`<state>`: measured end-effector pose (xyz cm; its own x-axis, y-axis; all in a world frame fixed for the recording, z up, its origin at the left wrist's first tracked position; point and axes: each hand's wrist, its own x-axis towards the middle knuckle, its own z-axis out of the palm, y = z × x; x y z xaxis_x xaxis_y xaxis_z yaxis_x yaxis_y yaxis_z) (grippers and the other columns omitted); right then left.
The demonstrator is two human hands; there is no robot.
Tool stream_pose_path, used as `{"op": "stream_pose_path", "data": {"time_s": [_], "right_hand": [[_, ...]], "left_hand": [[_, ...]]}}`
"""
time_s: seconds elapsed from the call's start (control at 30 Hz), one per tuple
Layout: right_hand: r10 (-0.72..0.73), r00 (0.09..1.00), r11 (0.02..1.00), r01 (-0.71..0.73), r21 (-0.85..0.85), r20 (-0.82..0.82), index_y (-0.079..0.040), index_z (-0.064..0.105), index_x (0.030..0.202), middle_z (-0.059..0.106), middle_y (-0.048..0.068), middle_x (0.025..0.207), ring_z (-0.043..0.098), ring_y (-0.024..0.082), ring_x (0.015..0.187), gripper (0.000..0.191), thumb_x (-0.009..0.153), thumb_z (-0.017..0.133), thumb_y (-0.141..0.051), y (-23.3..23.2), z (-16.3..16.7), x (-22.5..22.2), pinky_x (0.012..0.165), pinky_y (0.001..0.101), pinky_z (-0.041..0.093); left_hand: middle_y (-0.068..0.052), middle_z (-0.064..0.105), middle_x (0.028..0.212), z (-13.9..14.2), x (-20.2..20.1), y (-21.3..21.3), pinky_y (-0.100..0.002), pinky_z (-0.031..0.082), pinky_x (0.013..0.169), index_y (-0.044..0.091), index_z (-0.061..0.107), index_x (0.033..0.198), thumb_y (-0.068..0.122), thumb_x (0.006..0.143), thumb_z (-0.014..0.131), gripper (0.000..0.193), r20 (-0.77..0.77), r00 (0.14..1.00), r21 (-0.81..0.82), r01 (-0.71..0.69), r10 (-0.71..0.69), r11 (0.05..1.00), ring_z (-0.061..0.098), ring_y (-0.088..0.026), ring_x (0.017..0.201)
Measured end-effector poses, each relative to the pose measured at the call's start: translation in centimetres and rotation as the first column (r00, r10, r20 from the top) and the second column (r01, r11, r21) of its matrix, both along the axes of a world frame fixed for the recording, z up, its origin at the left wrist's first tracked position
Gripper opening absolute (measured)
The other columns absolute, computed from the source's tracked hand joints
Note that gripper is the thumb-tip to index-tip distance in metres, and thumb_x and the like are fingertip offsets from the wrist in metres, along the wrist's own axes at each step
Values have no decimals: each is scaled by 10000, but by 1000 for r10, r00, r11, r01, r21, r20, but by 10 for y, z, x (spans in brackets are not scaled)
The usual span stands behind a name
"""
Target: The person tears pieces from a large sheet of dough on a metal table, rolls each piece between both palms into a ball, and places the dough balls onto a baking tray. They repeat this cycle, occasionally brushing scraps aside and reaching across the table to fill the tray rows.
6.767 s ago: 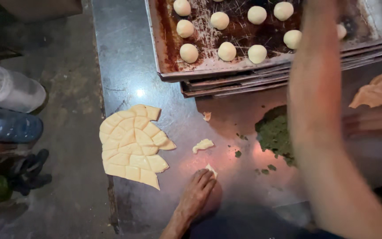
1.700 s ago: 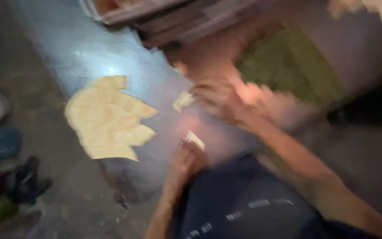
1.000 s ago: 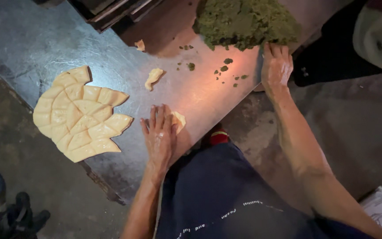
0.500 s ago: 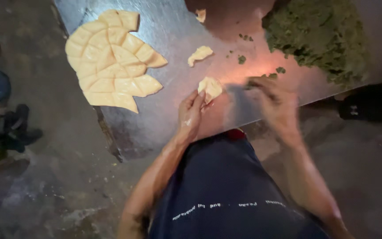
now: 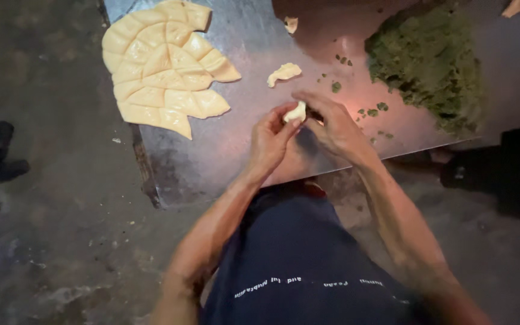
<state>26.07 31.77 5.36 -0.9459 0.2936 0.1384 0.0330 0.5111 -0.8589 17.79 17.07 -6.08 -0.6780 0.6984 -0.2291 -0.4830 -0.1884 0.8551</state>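
Pale dough piece (image 5: 296, 112) sits pinched between both hands, left hand (image 5: 272, 141) cupping it, right hand (image 5: 332, 123) pressing in, above the table's (image 5: 236, 144) near edge; green filling (image 5: 431, 57) and cut dough sheet (image 5: 160, 66) lie within reach.

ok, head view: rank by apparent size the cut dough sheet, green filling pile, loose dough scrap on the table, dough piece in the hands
1. Cut dough sheet and green filling pile: similar, and the pile runs off frame, so unranked.
2. Loose dough scrap.
3. Dough piece, partly hidden between left hand and right hand, so unsure.
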Motion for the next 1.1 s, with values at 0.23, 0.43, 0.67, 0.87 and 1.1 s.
{"op": "stream_pose_path", "data": {"time_s": [0.23, 0.43, 0.67, 0.87, 1.1], "right_hand": [[-333, 931, 877, 365, 312, -151, -43, 737, 1159, 710, 145, 1194, 732, 299, 1053, 274, 914, 734, 78, -56, -11, 5, 914, 351, 594], [-277, 961, 957, 278, 79, -24, -31, 680, 1200, 702, 120, 1203, 715, 256, 1053, 247, 965, 708, 37, -67, -42, 27, 843, 319, 600], [69, 990, 946, -103, 307, 120, -24, 693, 1122, 655, 146, 1215, 654, 273, 1014, 292, 843, 766, -72, -40, -55, 46, 830, 385, 544], [-18, 992, 828, -56, 558, 126, -8, 657, 1009, 603, 206, 1074, 556, 389, 1065, 190, 903, 725, -151, -36, -90, -5, 938, 497, 459], [250, 968, 815, -208, 542, -5, -22, 659, 1008, 610, 183, 1031, 563, 373, 1015, 188, 871, 708, -141, -25, -88, 8, 904, 484, 453]], "left_hand": [[-65, 685, 1118, -9, 30, 20, -266, 535, 857, -22, 523, 1508, 59, 1036, 560, 481, -32, 967, -84, -255, 253, 963, 618, -114, 961], [-57, 631, 1191, -23, 34, -7, -269, 502, 825, -54, 530, 1526, 94, 1116, 496, 437, 176, 983, 66, -70, 58, 995, 581, -122, 989], [-117, 511, 1485, 17, -4, -62, -340, 476, 1055, 89, 389, 1533, 9, 943, 511, 607, -329, 926, -34, 183, -184, 982, 503, -196, 1366], [-258, 575, 1289, 48, -99, -119, -592, 393, 942, -9, 609, 1281, 254, 700, 746, 652, -907, 48, -373, -554, -419, 744, 548, -416, 1167], [-101, 659, 1015, 21, -131, -102, -494, 444, 852, 83, 665, 1087, 130, 889, 652, 204, -903, 76, -392, -548, -423, 739, 617, -321, 1002]]}}
